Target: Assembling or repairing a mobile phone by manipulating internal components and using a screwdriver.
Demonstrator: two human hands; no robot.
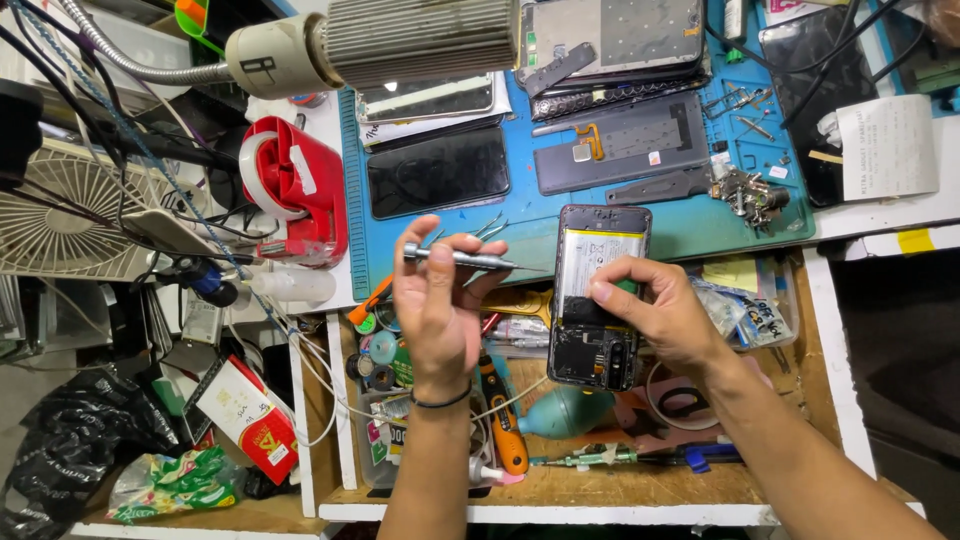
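Hands met at the centre of the frame, where the left hand (435,305) pinched a slim grey screwdriver (458,258) between thumb and fingers, tip pointing right, while the right hand (660,315) gripped an opened phone (598,295) over the blue mat (690,225).

bare forearms, black band (441,401) on left wrist

Dark phone screen (438,171) on mat; red-white box (248,416), perhaps cardboard, lower left
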